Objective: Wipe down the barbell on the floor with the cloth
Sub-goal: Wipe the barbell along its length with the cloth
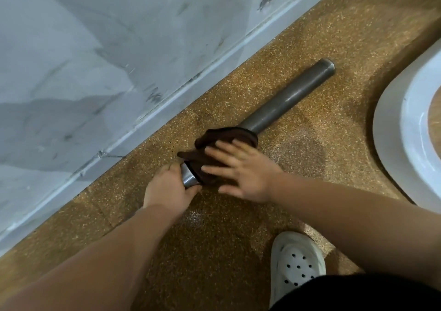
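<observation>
A grey steel barbell (pixel 288 97) lies on the speckled brown floor, running diagonally from the lower left to the upper right alongside the wall. A dark brown cloth (pixel 222 139) is draped over its middle part. My right hand (pixel 241 170) lies on the cloth with fingers spread and straight, pressing it onto the bar. My left hand (pixel 167 189) grips the near end of the bar, fingers curled round the shiny metal just below the cloth. The bar under the cloth and my hands is hidden.
A scuffed pale wall with a skirting board (pixel 167 105) runs close along the bar's far side. A white curved fixture (pixel 391 119) stands at the right. My foot in a white perforated clog (pixel 296 263) is planted on the floor near the bottom.
</observation>
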